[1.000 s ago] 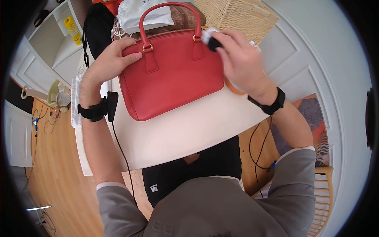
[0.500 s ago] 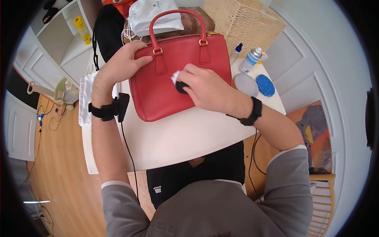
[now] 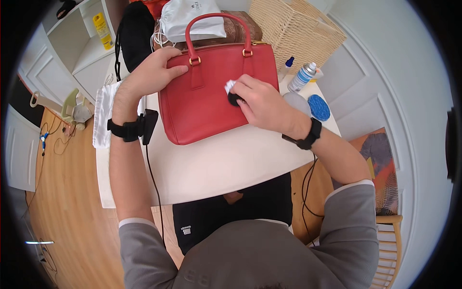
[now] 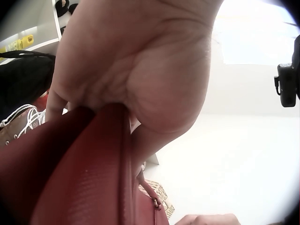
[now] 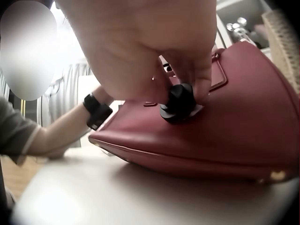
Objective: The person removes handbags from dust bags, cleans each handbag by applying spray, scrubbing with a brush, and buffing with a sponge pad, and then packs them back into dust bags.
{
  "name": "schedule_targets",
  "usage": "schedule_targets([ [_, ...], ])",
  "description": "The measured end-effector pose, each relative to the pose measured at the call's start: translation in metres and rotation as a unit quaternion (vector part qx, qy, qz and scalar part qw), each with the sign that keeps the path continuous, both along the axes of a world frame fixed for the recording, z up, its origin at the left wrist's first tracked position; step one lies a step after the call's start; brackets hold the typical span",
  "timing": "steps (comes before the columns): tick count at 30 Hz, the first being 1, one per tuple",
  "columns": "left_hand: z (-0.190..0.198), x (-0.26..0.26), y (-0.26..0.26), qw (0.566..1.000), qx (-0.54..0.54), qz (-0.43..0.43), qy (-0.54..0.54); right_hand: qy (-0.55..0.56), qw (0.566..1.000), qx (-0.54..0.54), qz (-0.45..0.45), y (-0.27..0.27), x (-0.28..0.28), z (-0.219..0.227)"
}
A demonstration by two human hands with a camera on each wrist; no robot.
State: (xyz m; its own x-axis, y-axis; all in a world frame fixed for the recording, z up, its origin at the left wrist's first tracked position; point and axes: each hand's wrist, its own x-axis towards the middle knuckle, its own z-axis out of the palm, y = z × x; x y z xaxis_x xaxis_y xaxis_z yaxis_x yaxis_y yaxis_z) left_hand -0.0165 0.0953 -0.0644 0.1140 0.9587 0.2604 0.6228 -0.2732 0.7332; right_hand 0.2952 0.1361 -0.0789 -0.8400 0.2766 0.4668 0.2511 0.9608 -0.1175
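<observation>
A red handbag (image 3: 207,111) leans back on the white table, its handles up. My left hand (image 3: 153,74) grips the bag's upper left corner, thumb on the front; the left wrist view shows the palm (image 4: 136,61) over the bag's edge (image 4: 93,173). My right hand (image 3: 269,106) pinches a black knob-like tool (image 3: 234,99) with a white, soft-looking part (image 3: 230,87) against the bag's front, right of its middle. In the right wrist view the black piece (image 5: 179,103) sits between thumb and fingers, at the red leather (image 5: 243,117).
Right of the bag are a spray can (image 3: 302,78), a blue-capped bottle (image 3: 287,66), a blue oval pad (image 3: 318,107) and a pale round item (image 3: 297,103). Behind stand a wicker basket (image 3: 288,33), a white pouch (image 3: 192,21) and a black bag (image 3: 134,38). White cloth (image 3: 103,115) hangs at left.
My right hand has moved from the bag's upper right corner down onto its front, then slightly right, still holding the tool. My left hand keeps its grip on the corner.
</observation>
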Motion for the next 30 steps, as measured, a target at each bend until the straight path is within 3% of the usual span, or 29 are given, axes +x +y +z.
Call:
schedule_targets([
  [1, -0.001, -0.002, 0.001, 1.000, 0.001, 0.000, -0.002, -0.043, 0.996, -0.080, -0.005, -0.004, 0.005, 0.003],
  [3, -0.003, -0.003, 0.005, 1.000, 0.000, -0.019, 0.004, -0.042, 0.995, -0.086, 0.030, 0.007, 0.016, 0.013],
  [5, 0.005, 0.002, 0.000, 1.000, -0.023, -0.009, 0.015, -0.053, 0.951, -0.306, 0.005, 0.015, 0.030, 0.039],
  [6, 0.008, 0.004, -0.002, 0.999, -0.046, 0.007, 0.027, -0.054, 0.951, -0.305, 0.004, 0.025, 0.037, 0.044],
  [8, 0.005, -0.001, 0.001, 0.999, -0.041, -0.002, 0.028, 0.177, 0.948, -0.241, -0.105, 0.043, 0.046, 0.050],
  [11, 0.003, -0.001, 0.000, 0.999, -0.041, -0.009, 0.025, 0.240, 0.948, -0.149, -0.145, 0.062, 0.051, 0.056],
  [13, 0.006, 0.000, 0.002, 0.999, -0.043, -0.001, 0.021, 0.179, 0.961, -0.106, -0.181, 0.062, 0.057, 0.044],
  [15, 0.006, -0.003, 0.000, 0.999, -0.046, -0.003, 0.023, 0.097, 0.989, -0.024, -0.110, 0.055, 0.059, 0.022],
  [17, 0.004, -0.006, 0.001, 0.999, -0.046, 0.002, 0.016, 0.037, 0.994, -0.062, -0.081, 0.032, 0.061, 0.017],
  [19, 0.002, -0.007, 0.001, 0.999, -0.045, 0.000, 0.011, -0.101, 0.986, -0.101, -0.085, 0.016, 0.065, 0.013],
  [21, 0.000, -0.006, 0.005, 0.999, -0.041, -0.020, 0.007, -0.130, 0.982, -0.114, -0.079, 0.014, 0.067, 0.024],
  [23, 0.002, -0.001, 0.002, 0.999, -0.041, -0.023, 0.002, -0.196, 0.936, -0.288, -0.045, 0.021, 0.068, 0.042],
  [24, 0.003, -0.001, 0.001, 0.999, -0.040, -0.019, -0.004, -0.090, 0.972, -0.213, -0.044, 0.029, 0.068, 0.043],
  [25, 0.002, -0.001, 0.002, 0.999, -0.042, -0.020, -0.003, -0.089, 0.971, -0.216, -0.044, 0.037, 0.065, 0.045],
  [27, 0.003, -0.004, 0.002, 0.999, -0.049, -0.014, 0.007, 0.201, 0.949, -0.204, -0.134, 0.048, 0.055, 0.051],
  [28, 0.002, -0.005, 0.002, 0.999, -0.050, -0.013, 0.009, 0.203, 0.948, -0.205, -0.133, 0.052, 0.049, 0.051],
  [30, -0.001, -0.004, 0.003, 0.999, -0.016, -0.028, 0.002, 0.193, 0.970, -0.083, -0.121, 0.055, 0.037, 0.052],
])
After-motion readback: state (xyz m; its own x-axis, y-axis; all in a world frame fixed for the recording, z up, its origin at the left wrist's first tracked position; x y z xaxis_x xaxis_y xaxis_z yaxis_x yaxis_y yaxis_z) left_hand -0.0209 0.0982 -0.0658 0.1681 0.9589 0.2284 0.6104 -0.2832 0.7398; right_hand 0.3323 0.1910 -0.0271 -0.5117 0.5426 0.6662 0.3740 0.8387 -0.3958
